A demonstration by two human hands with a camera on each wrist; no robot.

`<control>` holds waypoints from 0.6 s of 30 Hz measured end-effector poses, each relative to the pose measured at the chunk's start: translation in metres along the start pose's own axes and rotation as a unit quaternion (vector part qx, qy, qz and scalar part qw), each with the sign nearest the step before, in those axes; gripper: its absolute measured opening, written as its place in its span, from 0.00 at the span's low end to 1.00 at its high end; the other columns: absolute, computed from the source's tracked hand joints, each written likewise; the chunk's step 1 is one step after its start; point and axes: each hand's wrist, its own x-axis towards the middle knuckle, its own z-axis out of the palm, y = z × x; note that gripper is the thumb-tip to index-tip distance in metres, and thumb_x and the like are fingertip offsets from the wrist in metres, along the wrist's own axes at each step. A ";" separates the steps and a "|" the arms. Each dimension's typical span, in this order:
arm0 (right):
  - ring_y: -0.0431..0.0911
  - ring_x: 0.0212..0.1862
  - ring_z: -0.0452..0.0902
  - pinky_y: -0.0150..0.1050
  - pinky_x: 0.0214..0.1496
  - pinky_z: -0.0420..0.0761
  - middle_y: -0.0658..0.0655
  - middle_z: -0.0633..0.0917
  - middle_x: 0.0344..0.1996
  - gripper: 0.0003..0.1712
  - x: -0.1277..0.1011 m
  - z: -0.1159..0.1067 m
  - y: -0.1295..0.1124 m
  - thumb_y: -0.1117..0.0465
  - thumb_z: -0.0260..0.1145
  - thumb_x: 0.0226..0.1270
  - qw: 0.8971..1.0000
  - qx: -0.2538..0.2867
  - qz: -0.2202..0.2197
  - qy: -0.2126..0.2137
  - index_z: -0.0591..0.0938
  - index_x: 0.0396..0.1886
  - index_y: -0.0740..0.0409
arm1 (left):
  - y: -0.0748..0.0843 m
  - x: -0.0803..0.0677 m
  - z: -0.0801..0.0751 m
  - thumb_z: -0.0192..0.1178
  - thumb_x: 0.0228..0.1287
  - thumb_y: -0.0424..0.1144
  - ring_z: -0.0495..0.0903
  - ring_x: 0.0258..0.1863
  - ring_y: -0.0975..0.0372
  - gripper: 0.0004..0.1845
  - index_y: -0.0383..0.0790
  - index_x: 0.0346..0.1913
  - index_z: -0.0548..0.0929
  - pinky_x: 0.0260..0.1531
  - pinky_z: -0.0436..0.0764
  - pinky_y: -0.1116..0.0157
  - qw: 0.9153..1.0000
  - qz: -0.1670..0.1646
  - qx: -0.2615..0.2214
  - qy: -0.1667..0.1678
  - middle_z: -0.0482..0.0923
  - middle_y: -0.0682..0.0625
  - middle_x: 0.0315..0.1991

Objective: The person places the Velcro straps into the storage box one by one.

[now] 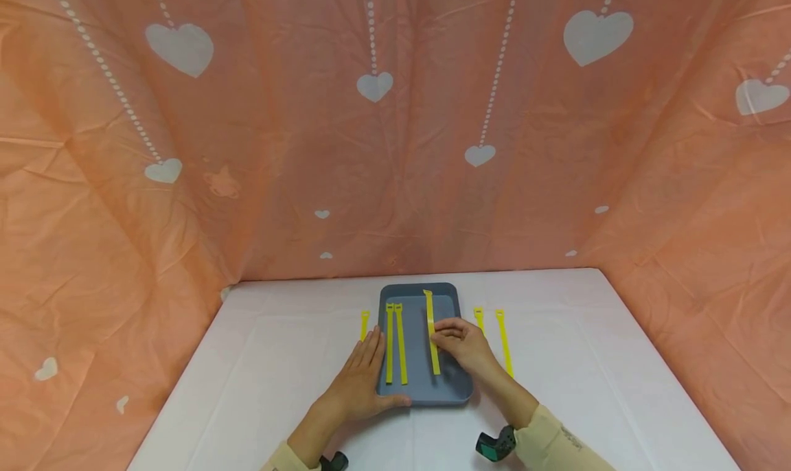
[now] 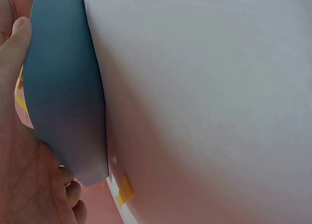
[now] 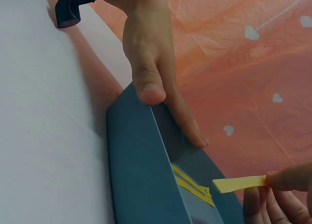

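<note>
A blue-grey tray (image 1: 426,395) lies on the table, with two yellow cable straps (image 1: 401,347) side by side in its left half. My left hand (image 1: 358,385) rests along the tray's left rim with extended fingers, its thumb at the near edge; the left wrist view shows the thumb (image 2: 17,41) against the tray wall (image 2: 66,87). My right hand (image 1: 466,347) pinches another yellow cable strap (image 1: 430,320) between thumb and fingers over the tray's right half. From the right wrist view, this strap (image 3: 239,184) juts out from the fingertips above the two lying straps (image 3: 192,182).
Right of the tray, two yellow straps (image 1: 504,344) lie on the white table (image 1: 575,388), one partly behind my right hand. Another strap (image 1: 364,323) lies to the left, partly covered by my left hand. An orange cloth with hearts (image 1: 420,203) hangs behind and at both sides.
</note>
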 end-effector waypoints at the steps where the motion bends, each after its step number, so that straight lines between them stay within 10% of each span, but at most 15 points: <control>1: 0.38 0.35 0.85 0.35 0.43 0.89 0.58 0.91 0.38 0.17 0.001 0.001 0.001 0.70 0.71 0.74 1.000 0.002 0.002 0.002 0.82 0.55 0.80 | 0.000 0.000 0.000 0.65 0.59 0.80 0.41 0.88 0.45 0.72 0.31 0.87 0.46 0.85 0.50 0.46 1.000 0.000 -0.001 0.000 0.38 0.38 0.89; 18: 0.45 0.34 0.86 0.42 0.42 0.88 0.57 0.91 0.34 0.12 0.011 0.019 0.005 0.68 0.75 0.70 0.997 -0.044 0.041 0.038 0.87 0.49 0.71 | 0.002 -0.001 -0.003 0.65 0.60 0.79 0.41 0.87 0.45 0.72 0.31 0.87 0.45 0.85 0.51 0.45 1.000 0.004 -0.005 0.003 0.38 0.37 0.88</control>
